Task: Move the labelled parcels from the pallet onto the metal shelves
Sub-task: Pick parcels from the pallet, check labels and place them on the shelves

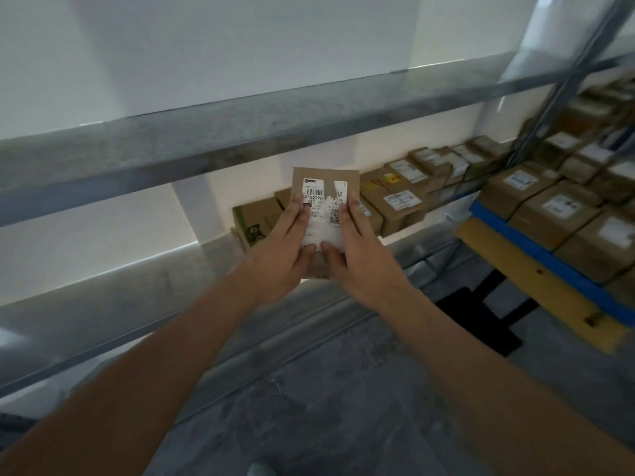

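Observation:
A flat brown cardboard parcel [324, 178] with a torn white barcode label faces me at the centre of the view, held up in front of the metal shelf [113, 286]. My left hand [280, 250] grips its left side, fingers over the label and thumb at the bottom edge. My right hand [360, 255] grips the right side the same way. Behind the parcel, a row of labelled brown boxes [395, 194] stands on the shelf. More labelled parcels [556, 207] lie stacked on the blue pallet [536, 249] at the right.
An upper shelf beam [240, 132] crosses the view above my hands. A green-printed carton [254, 218] sits on the shelf just left of the parcel. A yellow bar [536, 280] and black base lie on the grey floor by the pallet.

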A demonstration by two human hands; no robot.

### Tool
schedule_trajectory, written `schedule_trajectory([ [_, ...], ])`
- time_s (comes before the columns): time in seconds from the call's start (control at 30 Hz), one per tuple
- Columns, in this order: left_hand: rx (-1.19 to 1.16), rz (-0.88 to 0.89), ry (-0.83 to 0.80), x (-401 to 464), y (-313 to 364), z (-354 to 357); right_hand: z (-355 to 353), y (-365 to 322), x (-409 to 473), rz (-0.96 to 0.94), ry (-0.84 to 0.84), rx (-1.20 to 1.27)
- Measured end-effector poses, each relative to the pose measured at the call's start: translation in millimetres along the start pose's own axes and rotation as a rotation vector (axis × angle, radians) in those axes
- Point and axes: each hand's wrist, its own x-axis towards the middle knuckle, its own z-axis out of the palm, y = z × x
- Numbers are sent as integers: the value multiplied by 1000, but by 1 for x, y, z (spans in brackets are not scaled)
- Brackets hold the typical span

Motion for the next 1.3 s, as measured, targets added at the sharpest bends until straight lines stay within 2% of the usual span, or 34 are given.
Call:
schedule_trajectory([
  [0.53, -19, 265, -45, 71, 148, 27, -112, 99, -67, 183, 157, -76],
  [1.3, -173, 740, -208, 259, 240, 124, -160, 235, -51, 650, 298, -230],
])
